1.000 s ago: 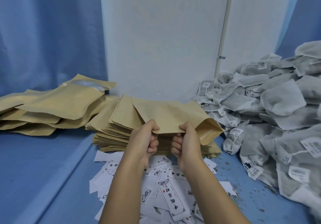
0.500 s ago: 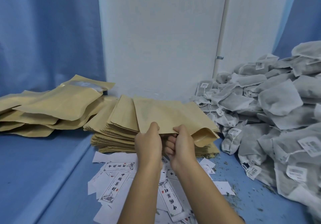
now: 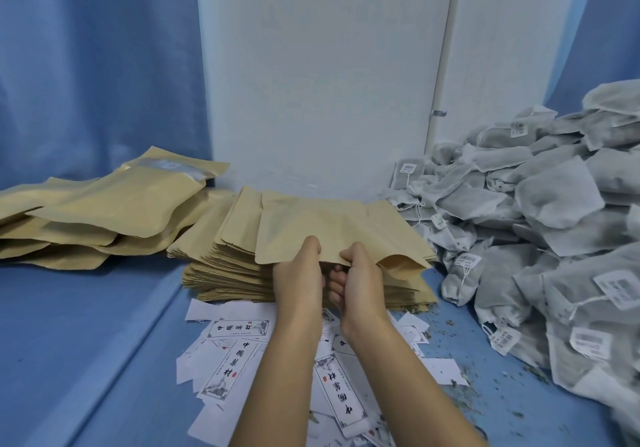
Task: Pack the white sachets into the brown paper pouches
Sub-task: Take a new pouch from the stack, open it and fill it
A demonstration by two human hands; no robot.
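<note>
Both hands meet at the near edge of one brown paper pouch [image 3: 332, 228], low in the middle of the head view. The left hand [image 3: 299, 273] pinches that edge with its thumb on top and its fingers tucked beneath. The right hand [image 3: 360, 280], just beside it, grips the same edge, and its curled fingers show under the paper. To the right of the hands the pouch's mouth gapes open. The pouch lies on top of the stack of flat pouches [image 3: 225, 270], which sits on the blue counter [image 3: 86, 342] close to the white wall [image 3: 322, 65]. White sachets [image 3: 557, 211] with strings and small barcode tags lie heaped on the right of the counter, well apart from the held pouch, and none is in either hand. On the left, bulging pouches [image 3: 114, 204] overlap in a loose pile; the topmost shows a silvery strip at its mouth. Printed paper labels [image 3: 239, 328] are scattered on the counter under the forearms, in front of the stack. Dry crumbs [image 3: 460, 384] speckle the counter between the labels and the sachets. A blue curtain [image 3: 97, 65] hangs behind on the left.
</note>
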